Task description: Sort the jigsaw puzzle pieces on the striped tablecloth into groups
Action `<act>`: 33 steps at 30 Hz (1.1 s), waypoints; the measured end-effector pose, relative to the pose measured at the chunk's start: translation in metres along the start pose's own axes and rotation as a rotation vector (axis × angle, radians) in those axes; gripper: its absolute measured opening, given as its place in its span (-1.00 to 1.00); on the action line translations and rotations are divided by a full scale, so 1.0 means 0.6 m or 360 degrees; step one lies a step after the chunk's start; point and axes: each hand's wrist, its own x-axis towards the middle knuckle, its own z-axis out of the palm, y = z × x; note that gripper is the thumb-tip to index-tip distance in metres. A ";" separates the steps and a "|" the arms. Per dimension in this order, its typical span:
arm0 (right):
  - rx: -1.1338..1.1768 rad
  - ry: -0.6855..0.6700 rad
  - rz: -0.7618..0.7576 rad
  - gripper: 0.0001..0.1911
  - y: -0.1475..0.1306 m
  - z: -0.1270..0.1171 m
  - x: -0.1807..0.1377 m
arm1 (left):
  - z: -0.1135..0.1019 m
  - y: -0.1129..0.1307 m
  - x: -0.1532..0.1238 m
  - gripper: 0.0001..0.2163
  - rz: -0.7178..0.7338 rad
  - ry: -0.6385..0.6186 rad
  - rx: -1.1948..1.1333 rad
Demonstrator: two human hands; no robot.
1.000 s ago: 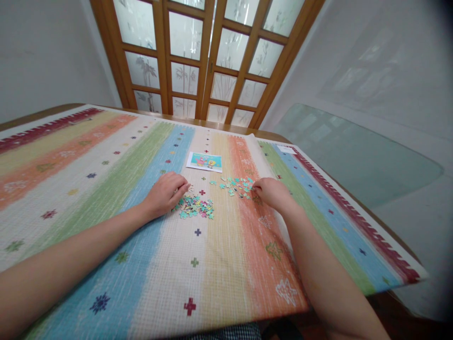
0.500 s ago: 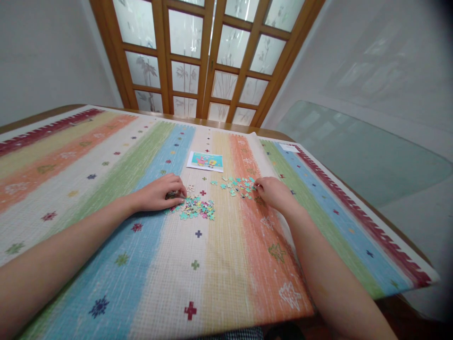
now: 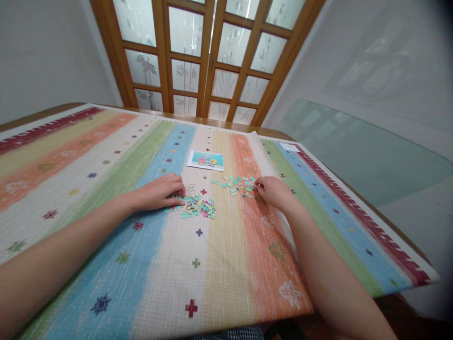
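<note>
Working at a bench (image 3: pixel 35 116) covered by a striped cloth (image 3: pixel 177 274), curling the left hand (image 3: pixel 163 192) to a narrow gap, pinching the right hand (image 3: pixel 275 191) nearly closed, and hiding too much to tell of any held piece in either. Facing a picture card (image 3: pixel 205 161) lying flat toward the far middle. Resting the left hand at the left edge of the near heap of puzzle pieces (image 3: pixel 198 208), and the right at the right edge of the looser scatter of pieces (image 3: pixel 238 184) farther right.
</note>
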 end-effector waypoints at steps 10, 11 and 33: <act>0.0026 0.0044 -0.0063 -0.69 0.005 0.006 0.002 | 0.008 0.001 0.002 -0.69 -0.0031 -0.0010 0.0043; 0.0028 0.0043 -0.0065 -0.69 0.006 0.007 0.002 | 0.009 0.002 0.003 -0.68 -0.0034 -0.0008 0.0054; 0.0048 0.0042 -0.0095 -0.71 0.011 0.009 0.003 | -0.001 0.004 -0.001 -0.75 -0.0017 -0.0089 -0.0076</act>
